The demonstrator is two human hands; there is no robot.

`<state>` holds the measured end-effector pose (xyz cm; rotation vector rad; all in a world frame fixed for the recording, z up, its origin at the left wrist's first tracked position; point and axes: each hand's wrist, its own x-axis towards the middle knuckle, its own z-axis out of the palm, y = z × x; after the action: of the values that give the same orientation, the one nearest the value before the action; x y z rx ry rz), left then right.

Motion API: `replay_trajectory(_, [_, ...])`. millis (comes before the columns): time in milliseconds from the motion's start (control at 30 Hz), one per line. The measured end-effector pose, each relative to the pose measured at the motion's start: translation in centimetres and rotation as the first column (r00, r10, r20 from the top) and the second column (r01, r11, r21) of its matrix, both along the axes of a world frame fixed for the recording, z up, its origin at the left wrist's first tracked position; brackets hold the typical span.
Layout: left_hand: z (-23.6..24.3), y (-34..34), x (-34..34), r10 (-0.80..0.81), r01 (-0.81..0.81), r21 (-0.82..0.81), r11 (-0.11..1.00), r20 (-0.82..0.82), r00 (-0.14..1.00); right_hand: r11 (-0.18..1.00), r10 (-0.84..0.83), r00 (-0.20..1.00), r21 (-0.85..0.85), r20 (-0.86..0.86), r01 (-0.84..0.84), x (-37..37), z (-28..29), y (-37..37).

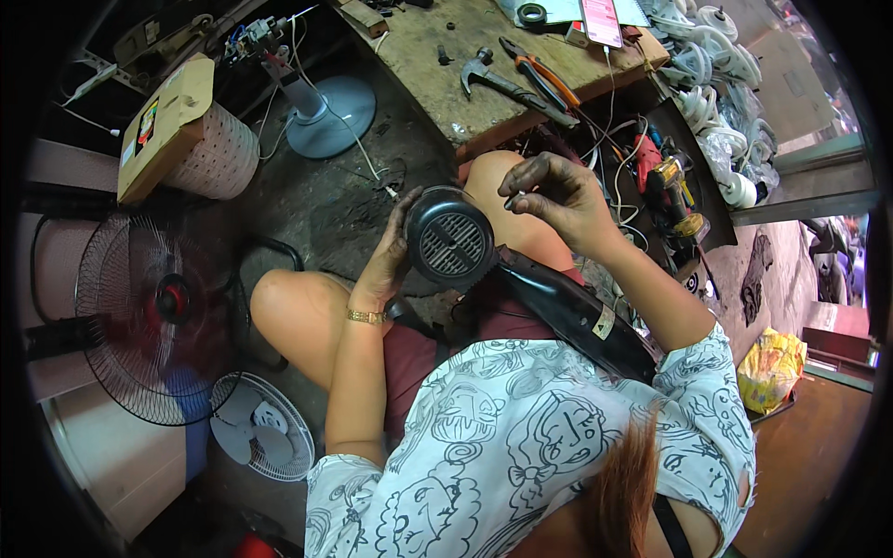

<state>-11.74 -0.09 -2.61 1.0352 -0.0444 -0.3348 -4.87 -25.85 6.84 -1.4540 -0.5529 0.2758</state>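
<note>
My left hand [389, 256] grips the left side of a black round housing with a slotted vent face [452, 236], which is turned up toward me above my lap. A long black body with a small pale label [577, 312] slants from beside the housing down to the right across my lap. Right of the housing, my right hand [558, 195] hangs raised and apart from it. Its thumb and forefinger are pinched together; what is between them, if anything, is too small to name. Both hands are smudged dark.
A worn workbench [409, 65] ahead holds a claw hammer [512, 86], orange-handled pliers [544, 74] and a phone [602, 22]. Power tools [665, 186] lie at right. A caged fan [158, 316], a fan head [262, 428], a grey-blue stand base [332, 118] and a carton [167, 126] stand left.
</note>
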Motion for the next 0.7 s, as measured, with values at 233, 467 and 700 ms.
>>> replay_trajectory(233, [-0.6, 1.7, -1.5, 0.075, -0.075, 0.004, 0.997, -0.043, 0.996, 0.997, 0.08, 0.98, 0.0, -0.184, -0.081, -1.2, -1.5, 1.1])
replay_trajectory(467, [-0.4, 3.3, -2.6, 0.156, -0.159, -0.006, 0.987, -0.167, 0.974, 0.985, 0.172, 0.856, 0.114, -0.488, -0.133, -1.3, -3.5, 3.7])
replay_trajectory(700, [-2.4, 3.7, -2.3, 0.187, -0.181, 0.063, 0.981, -0.099, 0.977, 0.979, 0.022, 0.959, -0.187, -0.281, -0.077, -1.6, -4.8, 4.9])
